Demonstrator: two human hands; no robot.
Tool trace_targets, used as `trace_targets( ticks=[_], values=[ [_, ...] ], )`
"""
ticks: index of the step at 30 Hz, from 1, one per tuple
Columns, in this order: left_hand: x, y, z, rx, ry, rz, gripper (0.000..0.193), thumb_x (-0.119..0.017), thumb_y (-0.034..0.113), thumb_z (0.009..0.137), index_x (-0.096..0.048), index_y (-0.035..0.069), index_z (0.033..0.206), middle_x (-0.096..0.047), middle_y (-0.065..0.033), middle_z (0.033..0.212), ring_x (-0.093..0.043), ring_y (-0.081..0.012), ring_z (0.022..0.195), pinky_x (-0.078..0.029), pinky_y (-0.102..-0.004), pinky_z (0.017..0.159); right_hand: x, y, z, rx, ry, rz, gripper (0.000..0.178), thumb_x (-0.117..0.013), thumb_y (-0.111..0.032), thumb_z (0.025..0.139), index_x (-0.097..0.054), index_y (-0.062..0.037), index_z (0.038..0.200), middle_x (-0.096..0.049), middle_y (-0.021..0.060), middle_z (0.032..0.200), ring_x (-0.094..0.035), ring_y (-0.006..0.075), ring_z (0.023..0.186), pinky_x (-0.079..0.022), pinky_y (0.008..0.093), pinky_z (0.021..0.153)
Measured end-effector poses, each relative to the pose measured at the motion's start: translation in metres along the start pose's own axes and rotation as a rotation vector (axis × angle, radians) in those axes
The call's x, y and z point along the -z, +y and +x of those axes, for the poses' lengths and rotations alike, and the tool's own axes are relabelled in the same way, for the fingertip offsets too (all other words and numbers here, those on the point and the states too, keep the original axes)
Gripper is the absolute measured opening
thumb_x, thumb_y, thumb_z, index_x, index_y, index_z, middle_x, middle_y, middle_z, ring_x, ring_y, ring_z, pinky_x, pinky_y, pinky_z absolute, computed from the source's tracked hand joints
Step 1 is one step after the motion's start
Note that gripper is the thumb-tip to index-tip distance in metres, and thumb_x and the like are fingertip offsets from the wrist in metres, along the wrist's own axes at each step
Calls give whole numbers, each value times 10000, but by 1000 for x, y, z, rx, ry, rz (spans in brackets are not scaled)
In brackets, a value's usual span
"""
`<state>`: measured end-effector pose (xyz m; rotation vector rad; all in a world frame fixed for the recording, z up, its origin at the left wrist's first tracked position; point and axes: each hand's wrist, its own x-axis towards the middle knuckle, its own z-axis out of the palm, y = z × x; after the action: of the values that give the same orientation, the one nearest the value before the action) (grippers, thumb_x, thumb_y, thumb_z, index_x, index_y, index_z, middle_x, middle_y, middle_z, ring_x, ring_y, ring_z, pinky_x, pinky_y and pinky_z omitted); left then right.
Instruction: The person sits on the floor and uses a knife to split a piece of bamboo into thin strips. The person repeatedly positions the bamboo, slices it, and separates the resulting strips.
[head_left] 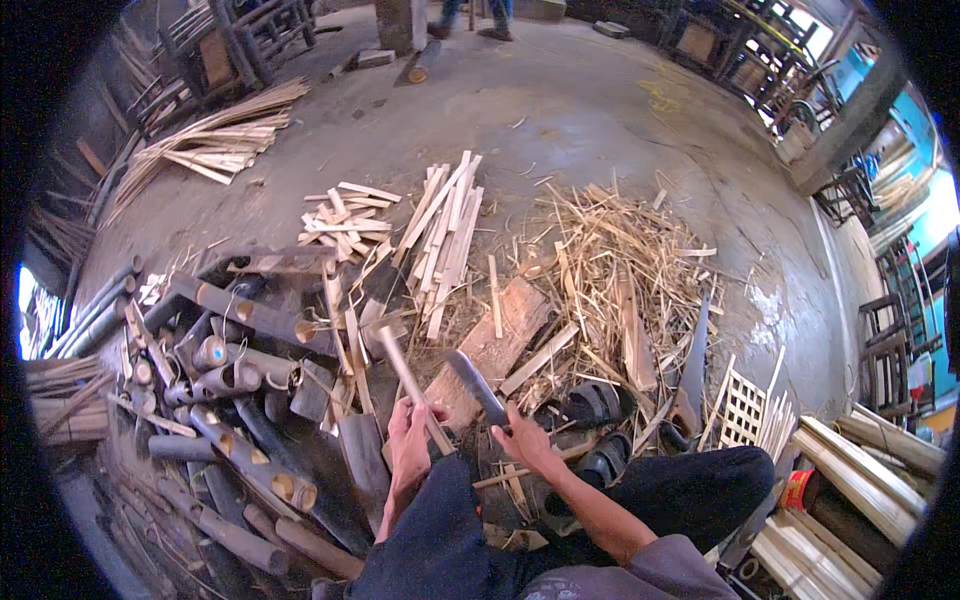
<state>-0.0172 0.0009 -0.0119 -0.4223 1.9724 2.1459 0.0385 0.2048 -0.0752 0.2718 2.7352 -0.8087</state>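
Observation:
My left hand is closed round a pale bamboo strip, which slants up and away to the left above my knee. My right hand grips the handle of a knife; its broad dark blade points up and left, apart from the strip. Between and beyond the hands lies a thick wooden board on the floor, a thin bamboo strip resting across its far part. Stacked strips and a smaller pile of short pieces lie beyond my left hand.
Cut bamboo tubes heap up on the left. Shavings pile beyond my right hand, with a handsaw beside them. Sandals lie near my right knee, and bundled bamboo lengths at the right. A person's feet show far back.

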Motion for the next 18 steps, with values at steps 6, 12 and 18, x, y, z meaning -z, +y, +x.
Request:
trace_targets(
  ticks=[6,12,18],
  values=[
    [-25,-17,7,77,-34,-396,199,-455,117,984,-403,44,1161,-629,-211,1064,-635,-259,979,-506,-362,863,22,-42,19,40,-246,482,441,-489,-467,958,-667,-71,1036,-621,77,752,-556,119,716,-459,316,677],
    [-21,13,14,108,-194,-529,367,-464,116,980,-349,33,1319,-605,-226,1124,-637,-291,985,-533,-415,857,30,-21,-1,278,-363,497,460,-478,-459,968,-639,-28,948,-565,47,720,-503,133,685,-441,328,644],
    [4,21,24,181,-377,-443,450,-467,124,986,-316,49,1403,-613,-206,1099,-657,-277,931,-575,-380,793,15,-10,-18,141,-581,712,484,-439,-478,984,-630,-39,917,-545,-11,707,-487,92,628,-420,268,577]
  ],
)
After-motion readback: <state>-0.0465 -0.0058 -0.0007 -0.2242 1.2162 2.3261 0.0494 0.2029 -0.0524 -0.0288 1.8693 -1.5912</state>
